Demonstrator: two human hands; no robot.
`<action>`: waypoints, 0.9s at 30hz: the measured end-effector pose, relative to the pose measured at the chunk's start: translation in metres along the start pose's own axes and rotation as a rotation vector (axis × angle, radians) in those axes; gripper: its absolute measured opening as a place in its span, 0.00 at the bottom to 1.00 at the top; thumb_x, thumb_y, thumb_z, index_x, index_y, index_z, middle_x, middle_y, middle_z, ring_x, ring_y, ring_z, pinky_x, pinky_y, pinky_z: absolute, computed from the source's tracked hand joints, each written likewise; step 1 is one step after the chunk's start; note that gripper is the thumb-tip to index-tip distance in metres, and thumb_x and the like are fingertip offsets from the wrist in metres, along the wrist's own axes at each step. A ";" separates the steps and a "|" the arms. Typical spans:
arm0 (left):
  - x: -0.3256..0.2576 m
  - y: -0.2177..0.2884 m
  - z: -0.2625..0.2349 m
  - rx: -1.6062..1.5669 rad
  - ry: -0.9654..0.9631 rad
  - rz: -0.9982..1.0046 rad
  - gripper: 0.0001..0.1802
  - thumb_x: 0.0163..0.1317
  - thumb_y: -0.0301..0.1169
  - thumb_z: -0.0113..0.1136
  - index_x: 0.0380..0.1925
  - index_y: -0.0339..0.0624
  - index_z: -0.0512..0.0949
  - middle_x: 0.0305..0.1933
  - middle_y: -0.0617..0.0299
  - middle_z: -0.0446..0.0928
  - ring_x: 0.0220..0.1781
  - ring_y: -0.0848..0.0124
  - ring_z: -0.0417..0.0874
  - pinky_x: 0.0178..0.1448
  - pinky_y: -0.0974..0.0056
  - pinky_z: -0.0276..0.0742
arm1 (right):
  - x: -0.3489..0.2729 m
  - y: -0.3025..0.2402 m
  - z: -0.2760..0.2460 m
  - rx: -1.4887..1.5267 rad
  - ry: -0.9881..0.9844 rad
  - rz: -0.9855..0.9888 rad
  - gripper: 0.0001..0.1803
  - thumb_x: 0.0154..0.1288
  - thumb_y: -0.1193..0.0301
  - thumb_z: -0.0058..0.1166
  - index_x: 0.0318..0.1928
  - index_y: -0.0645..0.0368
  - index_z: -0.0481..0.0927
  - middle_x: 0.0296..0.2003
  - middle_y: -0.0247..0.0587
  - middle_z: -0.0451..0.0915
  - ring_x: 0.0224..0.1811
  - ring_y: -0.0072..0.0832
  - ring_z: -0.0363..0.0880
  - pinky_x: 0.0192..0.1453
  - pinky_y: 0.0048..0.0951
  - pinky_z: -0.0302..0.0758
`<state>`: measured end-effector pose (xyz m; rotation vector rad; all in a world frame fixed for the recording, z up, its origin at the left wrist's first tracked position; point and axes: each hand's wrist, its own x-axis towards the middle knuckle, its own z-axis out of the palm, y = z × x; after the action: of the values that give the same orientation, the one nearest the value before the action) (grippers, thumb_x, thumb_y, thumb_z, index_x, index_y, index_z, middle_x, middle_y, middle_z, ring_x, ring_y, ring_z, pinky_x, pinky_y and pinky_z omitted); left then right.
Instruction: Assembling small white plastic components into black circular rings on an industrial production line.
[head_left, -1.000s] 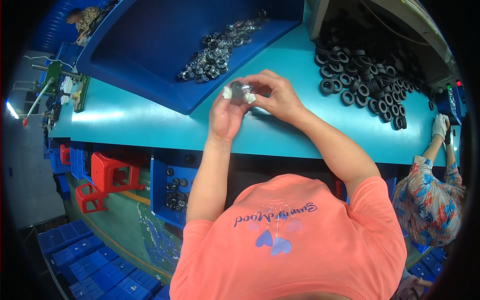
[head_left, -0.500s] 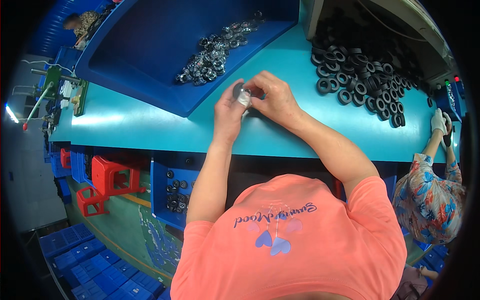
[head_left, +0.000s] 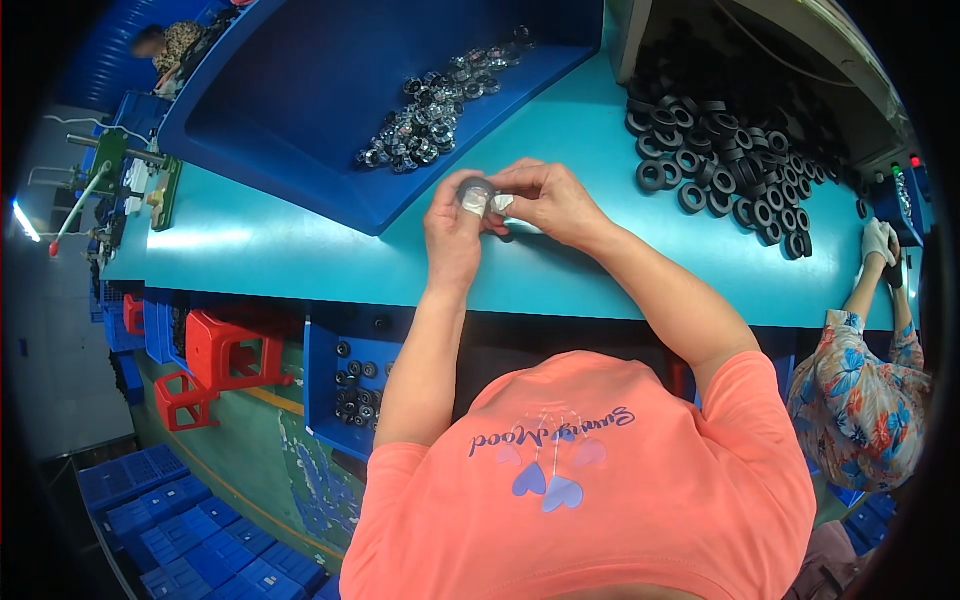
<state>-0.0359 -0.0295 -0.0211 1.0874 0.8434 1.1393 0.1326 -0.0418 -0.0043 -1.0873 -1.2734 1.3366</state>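
Note:
Over the near part of the turquoise tabletop [head_left: 400, 262], my two hands meet in front of me. My left hand [head_left: 453, 240] is closed round a small dark round wheel-like part [head_left: 474, 184], its thumb, with a white covering on the tip, lying across it. The fingers hide much of the part. On the right side of it, my right hand [head_left: 555, 208] is bent in a pinch, a white covering on its thumb tip too. Whether those fingers grip the same part or another small piece cannot be made out.
A large blue bin [head_left: 290, 190] holds shiny small hub-like pieces [head_left: 425, 122]. Black rings [head_left: 720, 178] lie heaped at the right. A lower blue tray [head_left: 322, 408] holds dark wheels [head_left: 356, 400]. Left are red stools [head_left: 215, 350] and a green hand press [head_left: 108, 160]. A co-worker's gloved hand [head_left: 876, 242] is far right.
The wheel-like part in my left hand has turned, showing a rounder face. My right fingers have shifted slightly, their white thumb tip now visible beside it.

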 end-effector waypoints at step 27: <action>0.000 0.010 0.007 0.166 -0.004 -0.089 0.20 0.73 0.27 0.50 0.64 0.39 0.74 0.32 0.60 0.80 0.25 0.78 0.78 0.25 0.72 0.76 | 0.002 -0.006 -0.006 0.012 0.058 0.100 0.15 0.65 0.75 0.60 0.51 0.68 0.83 0.39 0.46 0.86 0.41 0.28 0.86 0.47 0.32 0.83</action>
<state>-0.0326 -0.0308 -0.0093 1.1760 0.9870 1.0064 0.1389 -0.0384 0.0013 -1.1859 -1.1803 1.3757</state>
